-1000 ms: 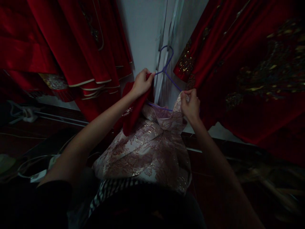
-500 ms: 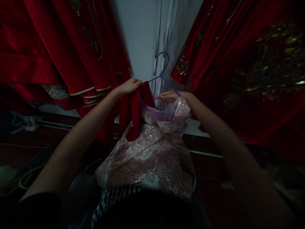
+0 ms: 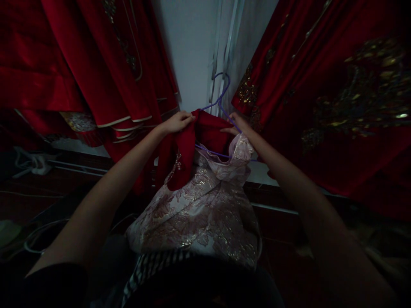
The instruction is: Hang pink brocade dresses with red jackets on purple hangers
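Note:
A pale pink brocade garment (image 3: 202, 214) with gold floral pattern hangs on a purple wire hanger (image 3: 221, 100) in front of me. A red cloth (image 3: 184, 149) drapes over the hanger's left shoulder. My left hand (image 3: 176, 122) is closed on the top of that red cloth. My right hand (image 3: 236, 124) rests on the red cloth near the hanger's neck, fingers curled on the fabric, just above the pink garment's right shoulder.
Red embroidered garments hang at left (image 3: 80, 64) and at right (image 3: 337, 98). A white wall (image 3: 192, 47) with hanging ribbons (image 3: 224, 47) is straight ahead. Cables (image 3: 32, 162) lie on the dark floor at left.
My right hand left the pink garment's shoulder and moved up and left onto the red cloth. The red cloth now spreads across the hanger's top. My left hand kept its hold.

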The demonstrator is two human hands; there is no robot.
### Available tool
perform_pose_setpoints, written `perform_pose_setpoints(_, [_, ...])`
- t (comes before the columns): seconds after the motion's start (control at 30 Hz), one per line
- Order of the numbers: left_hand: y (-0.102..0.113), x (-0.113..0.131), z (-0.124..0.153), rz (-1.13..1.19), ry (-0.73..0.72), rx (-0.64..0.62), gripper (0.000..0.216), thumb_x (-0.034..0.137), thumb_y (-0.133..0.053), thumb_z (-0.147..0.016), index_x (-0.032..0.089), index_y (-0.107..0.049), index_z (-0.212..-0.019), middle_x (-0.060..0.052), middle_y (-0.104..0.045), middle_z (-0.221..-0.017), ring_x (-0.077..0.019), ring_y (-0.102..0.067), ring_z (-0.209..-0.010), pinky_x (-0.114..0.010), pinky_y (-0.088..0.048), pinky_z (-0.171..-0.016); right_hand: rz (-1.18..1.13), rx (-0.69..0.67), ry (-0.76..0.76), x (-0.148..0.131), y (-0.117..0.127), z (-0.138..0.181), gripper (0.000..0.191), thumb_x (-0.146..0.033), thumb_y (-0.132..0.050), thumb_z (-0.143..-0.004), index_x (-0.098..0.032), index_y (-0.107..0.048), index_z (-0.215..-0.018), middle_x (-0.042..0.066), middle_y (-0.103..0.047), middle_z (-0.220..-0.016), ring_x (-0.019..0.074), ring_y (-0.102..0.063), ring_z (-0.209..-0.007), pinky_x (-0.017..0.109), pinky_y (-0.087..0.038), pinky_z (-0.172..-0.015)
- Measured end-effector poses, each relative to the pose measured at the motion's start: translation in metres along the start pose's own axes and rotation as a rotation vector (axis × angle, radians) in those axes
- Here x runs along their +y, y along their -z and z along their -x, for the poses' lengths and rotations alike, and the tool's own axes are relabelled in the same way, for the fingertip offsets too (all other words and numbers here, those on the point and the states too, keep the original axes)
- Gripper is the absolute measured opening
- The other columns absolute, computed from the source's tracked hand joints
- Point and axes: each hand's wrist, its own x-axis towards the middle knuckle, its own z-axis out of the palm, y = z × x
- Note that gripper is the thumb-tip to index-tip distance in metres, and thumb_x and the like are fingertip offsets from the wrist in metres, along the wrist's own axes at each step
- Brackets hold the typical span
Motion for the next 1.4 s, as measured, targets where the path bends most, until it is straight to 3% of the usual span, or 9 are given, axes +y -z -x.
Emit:
perform_pose_setpoints(0.13, [-0.027,-0.008,0.003,-0.216,-0.13,0.201,0.037,0.044,-0.044,-0.091,0.017,-0.056,-0.068,-0.007,-0.052,-0.082,-0.0241,-0.051,-0.094,-0.042,-0.036,-0.095,0.291,0.16,-0.078,0.017,0.027,0.004,0.024,-0.014,-0.067,-0.065,-0.022,-0.054,-0.083,0.005,-0.062,-0.081,0.0253,-0.058,-0.083,0.045,-0.042,-0.089])
perform_pose_setpoints(0.23, [-0.04,-0.01,0.007,-0.276,-0.143,0.251,0.039,0.047,-0.039,-0.093,0.017,-0.057,-0.074,-0.01,-0.053,-0.089,-0.0267,-0.05,-0.098,-0.044,-0.034,-0.094,0.354,0.311,-0.077,0.044,0.047,0.016,0.021,-0.006,-0.059,-0.063,-0.019,-0.057,-0.08,0.011,-0.062,-0.094,0.0264,-0.057,-0.087,0.044,-0.045,-0.084])
perform_pose_setpoints(0.4, [-0.059,-0.001,0.016,-0.407,-0.075,0.327,0.035,0.043,-0.036,-0.095,0.017,-0.059,-0.088,-0.014,-0.054,-0.102,-0.0301,-0.047,-0.109,-0.044,-0.032,-0.095,0.445,0.393,-0.088,0.091,0.08,0.069,0.024,-0.011,-0.056,-0.067,-0.015,-0.059,-0.09,0.012,-0.061,-0.093,0.0247,-0.058,-0.083,0.038,-0.046,-0.076])
perform_pose_setpoints(0.5, [-0.076,0.01,0.022,-0.48,-0.015,0.368,0.033,0.04,-0.034,-0.096,0.017,-0.059,-0.096,-0.015,-0.054,-0.106,-0.0303,-0.047,-0.109,-0.043,-0.033,-0.093,0.476,0.413,-0.055,0.09,0.084,0.107,0.026,-0.019,-0.056,-0.073,-0.015,-0.057,-0.098,0.013,-0.063,-0.094,0.0245,-0.059,-0.081,0.034,-0.045,-0.071])
perform_pose_setpoints(0.73, [-0.098,0.018,0.028,-0.456,0.026,0.485,0.033,0.038,-0.034,-0.095,0.018,-0.06,-0.094,-0.015,-0.054,-0.102,-0.0303,-0.05,-0.102,-0.043,-0.036,-0.087,0.391,0.176,0.145,0.034,0.052,0.126,0.023,-0.03,-0.052,-0.085,-0.02,-0.056,-0.105,0.006,-0.065,-0.077,0.0233,-0.061,-0.07,0.03,-0.042,-0.064])
perform_pose_setpoints(0.93, [-0.103,0.012,0.028,-0.362,-0.009,0.503,0.034,0.049,-0.047,-0.089,0.018,-0.06,-0.094,-0.013,-0.054,-0.098,-0.0287,-0.052,-0.1,-0.042,-0.039,-0.089,0.193,0.344,0.244,0.013,0.018,0.103,0.032,-0.041,-0.036,-0.096,-0.02,-0.052,-0.077,0.008,-0.059,-0.08,0.0199,-0.056,-0.074,0.031,-0.044,-0.073])
perform_pose_setpoints(1.13, [-0.095,0.006,0.027,-0.351,0.013,0.438,0.039,0.047,-0.065,-0.075,0.017,-0.063,-0.1,-0.015,-0.054,-0.106,-0.0345,-0.05,-0.109,-0.048,-0.038,-0.095,0.096,0.11,0.399,-0.029,-0.044,0.1,0.033,-0.039,-0.034,-0.098,-0.02,-0.05,-0.076,0.006,-0.057,-0.079,0.0175,-0.055,-0.074,0.029,-0.044,-0.071])
perform_pose_setpoints(1.3, [-0.073,0.002,0.041,-0.339,-0.098,0.316,0.033,0.032,-0.073,-0.066,0.017,-0.063,-0.094,-0.015,-0.049,-0.12,-0.0365,-0.044,-0.119,-0.05,-0.036,-0.101,0.019,0.19,0.305,-0.032,-0.042,0.1,0.023,-0.035,-0.051,-0.088,-0.021,-0.045,-0.071,0.002,-0.051,-0.071,0.0161,-0.05,-0.066,0.03,-0.043,-0.068])
perform_pose_setpoints(1.4, [-0.074,0.006,0.065,-0.267,-0.069,0.477,0.028,0.024,-0.074,-0.064,0.018,-0.061,-0.087,-0.014,-0.043,-0.129,-0.0351,-0.041,-0.122,-0.05,-0.035,-0.103,-0.178,0.334,0.162,-0.014,-0.033,0.099,0.014,-0.031,-0.056,-0.08,-0.022,-0.045,-0.082,0.0,-0.051,-0.074,0.0142,-0.05,-0.064,0.03,-0.044,-0.066])
